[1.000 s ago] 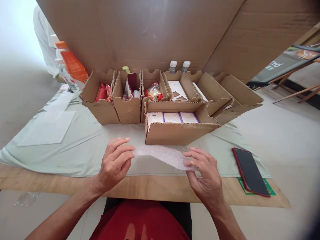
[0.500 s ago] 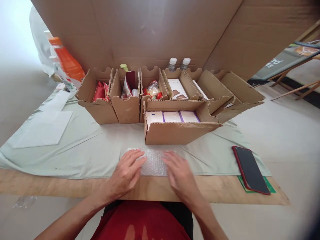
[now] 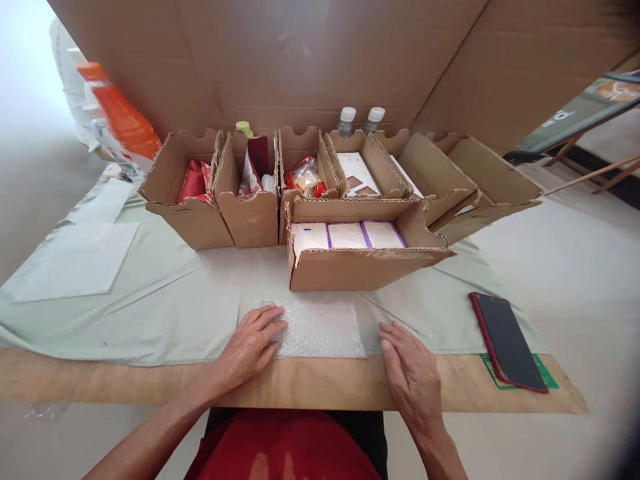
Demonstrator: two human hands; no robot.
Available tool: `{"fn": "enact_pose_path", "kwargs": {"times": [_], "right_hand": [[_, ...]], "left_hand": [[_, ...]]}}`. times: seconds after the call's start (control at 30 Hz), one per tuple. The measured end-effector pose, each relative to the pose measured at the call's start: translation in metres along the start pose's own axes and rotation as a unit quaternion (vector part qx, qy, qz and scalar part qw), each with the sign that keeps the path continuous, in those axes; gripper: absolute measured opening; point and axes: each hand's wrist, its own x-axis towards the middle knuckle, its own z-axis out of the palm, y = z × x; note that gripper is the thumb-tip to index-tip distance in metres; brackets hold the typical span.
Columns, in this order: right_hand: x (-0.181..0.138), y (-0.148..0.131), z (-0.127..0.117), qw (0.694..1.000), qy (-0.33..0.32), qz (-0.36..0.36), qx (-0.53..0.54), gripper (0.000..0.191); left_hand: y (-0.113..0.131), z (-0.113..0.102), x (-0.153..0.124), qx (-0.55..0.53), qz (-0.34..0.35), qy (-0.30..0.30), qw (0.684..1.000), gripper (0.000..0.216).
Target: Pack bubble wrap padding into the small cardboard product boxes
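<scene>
A clear sheet of bubble wrap (image 3: pixel 323 330) lies flat near the table's front edge. My left hand (image 3: pixel 254 340) rests on its left end, fingers stretched out and the palm down. To the right of the sheet, apart from it, my right hand (image 3: pixel 413 367) lies over the cloth and the wooden edge with nothing in it, its fingers extended. Just behind the bubble wrap stands a cardboard box (image 3: pixel 367 270) holding white packs with purple edges (image 3: pixel 346 235).
Behind stands a row of cardboard bins (image 3: pixel 193 223) with red packets (image 3: pixel 195 181), a wrapped snack (image 3: pixel 306 179) and white boxes (image 3: pixel 357 175). A phone (image 3: pixel 509 341) lies at right, white sheets (image 3: pixel 75 260) at left. An orange bottle (image 3: pixel 123 113) stands back left; cardboard walls (image 3: pixel 300 60) rise behind.
My right hand has moved right, off the bubble wrap, uncovering its right end. My left hand stays on the left end. The view has shifted slightly.
</scene>
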Motion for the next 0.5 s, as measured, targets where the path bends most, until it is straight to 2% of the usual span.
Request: {"fn": "enact_pose_path", "kwargs": {"times": [0.07, 0.17, 0.27, 0.37, 0.43, 0.5], "right_hand": [[0.009, -0.008, 0.009, 1.000, 0.006, 0.027, -0.013, 0.027], [0.020, -0.025, 0.030, 0.997, -0.042, 0.037, -0.061, 0.035], [0.020, -0.040, 0.040, 0.997, -0.069, 0.034, -0.021, 0.022], [0.013, -0.052, 0.033, 0.992, -0.060, 0.058, 0.092, 0.011], [0.007, -0.057, 0.024, 0.985, -0.035, 0.084, 0.145, 0.007], [0.001, -0.058, 0.016, 0.982, -0.013, 0.096, 0.163, 0.020]], "left_hand": [[-0.001, -0.002, 0.001, 0.020, -0.014, 0.040, 0.999, 0.035], [-0.010, -0.002, 0.002, 0.074, -0.068, 0.096, 0.990, 0.033], [-0.020, -0.001, 0.005, 0.102, -0.113, 0.102, 0.983, 0.028], [-0.021, -0.003, 0.007, 0.082, -0.109, 0.100, 0.986, 0.005], [-0.014, -0.007, 0.005, 0.036, -0.104, 0.107, 0.988, 0.007], [-0.004, -0.013, -0.001, -0.027, -0.127, 0.106, 0.986, 0.006]]}}
